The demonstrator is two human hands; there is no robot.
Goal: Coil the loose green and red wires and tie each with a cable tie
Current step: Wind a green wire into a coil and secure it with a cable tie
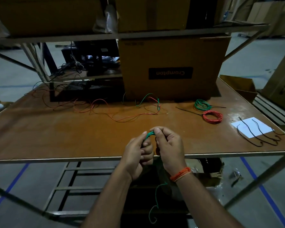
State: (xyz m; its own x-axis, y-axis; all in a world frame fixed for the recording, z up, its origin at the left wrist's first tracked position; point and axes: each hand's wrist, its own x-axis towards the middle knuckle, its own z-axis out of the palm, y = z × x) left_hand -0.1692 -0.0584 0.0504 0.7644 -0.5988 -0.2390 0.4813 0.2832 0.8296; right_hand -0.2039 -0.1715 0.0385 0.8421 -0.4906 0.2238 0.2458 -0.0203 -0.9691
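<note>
Surface: brown workbench [56,137], dim warehouse.
Green wire [149,134]: thin, springy coil above the front edge; tail dangles below.
Left hand [136,153]: clenched around coil.
Right hand [169,145]: pinching loops, probably.
Handling: light; grasp bundled loops.

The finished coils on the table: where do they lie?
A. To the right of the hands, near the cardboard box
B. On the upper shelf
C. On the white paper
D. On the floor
A: the green coil and the red coil lie on the table, right of both hands, near the cardboard box.
</note>
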